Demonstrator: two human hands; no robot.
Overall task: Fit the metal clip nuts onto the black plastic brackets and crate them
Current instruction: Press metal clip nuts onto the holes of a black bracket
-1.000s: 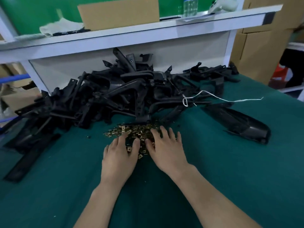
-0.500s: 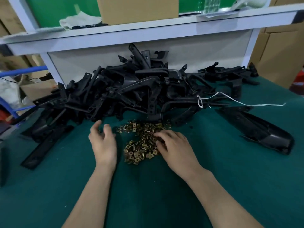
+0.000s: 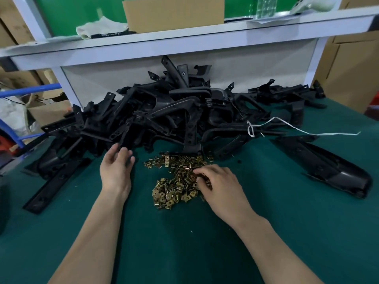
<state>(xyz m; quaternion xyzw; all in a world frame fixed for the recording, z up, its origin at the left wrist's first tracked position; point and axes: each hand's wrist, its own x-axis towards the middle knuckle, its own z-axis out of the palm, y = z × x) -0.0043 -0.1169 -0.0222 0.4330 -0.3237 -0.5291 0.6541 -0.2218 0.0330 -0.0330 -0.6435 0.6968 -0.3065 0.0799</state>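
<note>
dozens of black plastic brackets (image 3: 174,111) lie tangled in one pile against the back panel. judged: dumped in bulk, so any one can be dragged forward. one long bracket (image 3: 328,169) lies apart at the right.

clip nuts (image 3: 176,181), brass-coloured, form a loose heap just in front of the pile, between the two hands. judged: put there so both stocks are within reach.

right hand (image 3: 221,185) rests on the heap's right side, fingers curled down among the nuts. fingertips hidden, so cannot tell whether a nut is pinched.

left hand (image 3: 115,171) is at the pile's near edge, fingers loosely bent, holding nothing. fingertips sit by a bracket end; contact unclear.

judged step: picking one nut and one bracket. no nut fitted yet, no crate in view.

surface: green mat (image 3: 287,222) covers the bench. white shelf (image 3: 184,42) above carries a cardboard box (image 3: 174,13) and a pale cloth (image 3: 100,25). white string (image 3: 297,130) trails from the pile to the right.
</note>
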